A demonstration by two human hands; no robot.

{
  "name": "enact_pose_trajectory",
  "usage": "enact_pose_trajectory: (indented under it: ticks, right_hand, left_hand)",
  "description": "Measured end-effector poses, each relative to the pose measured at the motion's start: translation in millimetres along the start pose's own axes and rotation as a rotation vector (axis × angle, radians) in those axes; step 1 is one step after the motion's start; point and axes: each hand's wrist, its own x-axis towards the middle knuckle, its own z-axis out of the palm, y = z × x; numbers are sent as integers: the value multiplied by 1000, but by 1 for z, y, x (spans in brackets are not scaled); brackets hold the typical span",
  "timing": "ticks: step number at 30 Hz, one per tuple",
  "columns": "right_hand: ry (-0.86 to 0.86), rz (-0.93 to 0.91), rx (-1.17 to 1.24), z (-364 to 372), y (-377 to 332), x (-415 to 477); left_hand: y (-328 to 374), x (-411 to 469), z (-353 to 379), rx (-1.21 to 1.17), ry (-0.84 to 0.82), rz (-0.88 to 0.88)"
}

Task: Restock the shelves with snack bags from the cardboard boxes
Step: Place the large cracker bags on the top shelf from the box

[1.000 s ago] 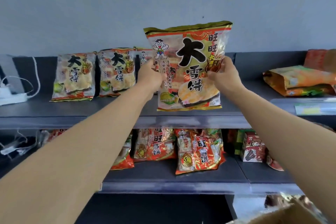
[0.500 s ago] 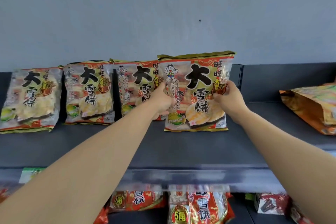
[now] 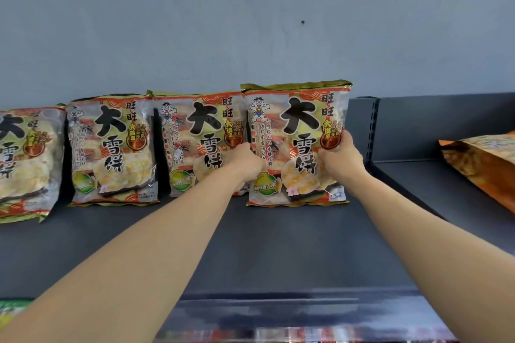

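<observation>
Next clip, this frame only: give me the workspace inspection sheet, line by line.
Surface: dark shelf, bags standing along its back.
Job's things: held bag upright at the row's right end, its bottom on the shelf; three more bags to its left; boxes not in view.
Clutter: orange bag lying on the section to the right.
Grippers: left hand grips the held bag's left edge, right hand its right edge.
Cables: nothing seen.
Surroundings: grey wall behind.
</observation>
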Motion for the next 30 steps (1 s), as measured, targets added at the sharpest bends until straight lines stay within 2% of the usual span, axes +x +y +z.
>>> enact_pose_trajectory:
  ticks: [8, 30]
  right_hand:
    - [-13, 43, -166, 1, -4, -7]
    - [-2, 98, -355, 10, -8, -21]
  left_hand:
    - [-4, 4, 1, -23, 49, 7]
    - [-4, -2, -3, 48, 81, -3]
